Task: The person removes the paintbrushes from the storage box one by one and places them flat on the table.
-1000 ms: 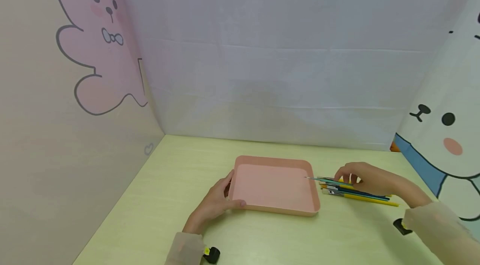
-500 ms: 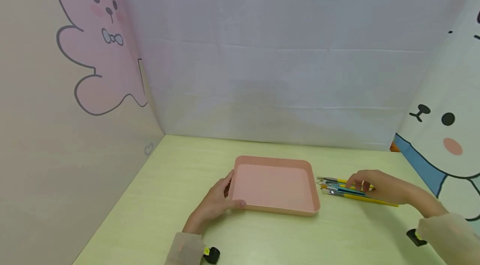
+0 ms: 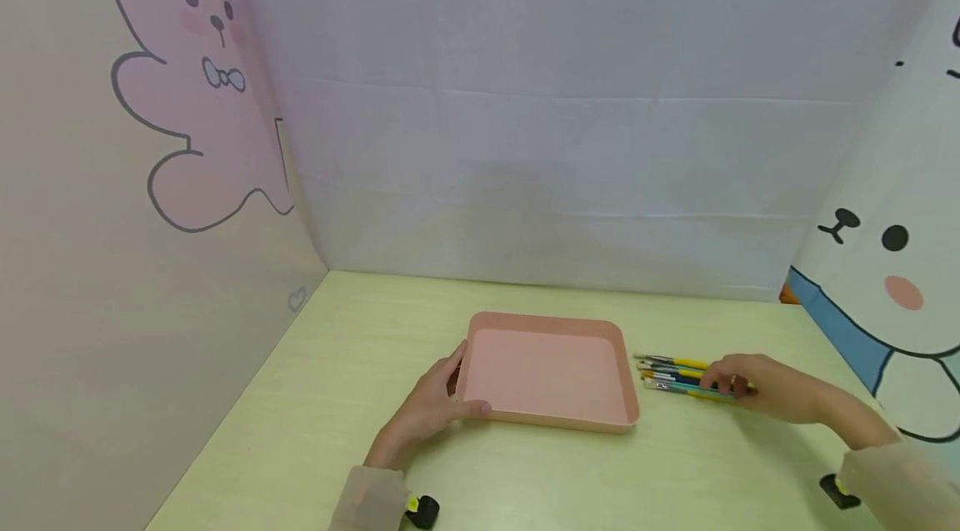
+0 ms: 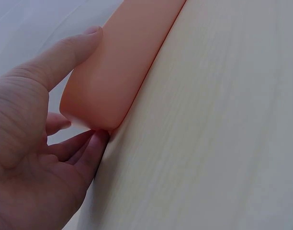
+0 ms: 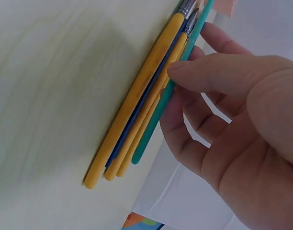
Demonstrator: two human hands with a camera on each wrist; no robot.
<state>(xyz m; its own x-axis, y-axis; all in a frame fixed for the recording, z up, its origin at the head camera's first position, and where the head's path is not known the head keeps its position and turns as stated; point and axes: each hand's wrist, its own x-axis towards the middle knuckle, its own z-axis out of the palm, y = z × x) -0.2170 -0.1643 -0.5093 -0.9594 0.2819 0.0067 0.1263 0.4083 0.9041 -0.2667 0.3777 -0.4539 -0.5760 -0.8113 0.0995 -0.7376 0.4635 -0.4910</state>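
My left hand (image 3: 427, 406) grips the near-left corner of a shallow pink tray (image 3: 547, 373) on the table. In the left wrist view, the thumb lies on the tray's outer wall (image 4: 120, 62) and fingertips reach its bottom corner. To the tray's right, several paintbrushes (image 3: 686, 363) lie side by side, bristles towards the tray. My right hand (image 3: 772, 388) is over their handles. The right wrist view shows its thumb and fingers pinching a green-handled paintbrush (image 5: 153, 122), beside a thick yellow paintbrush (image 5: 134, 103), a dark blue one and slimmer yellow ones.
A pale wood-look table (image 3: 555, 481) carries everything. White cloth (image 3: 555, 181) hangs behind, a panel with a pink cartoon bear (image 3: 195, 97) stands left, and one with a white cartoon animal (image 3: 892, 289) stands right.
My right hand has moved right and towards me; the green brush whose tip reached the tray's edge now lies back among the others. My left hand and the tray have stayed put.
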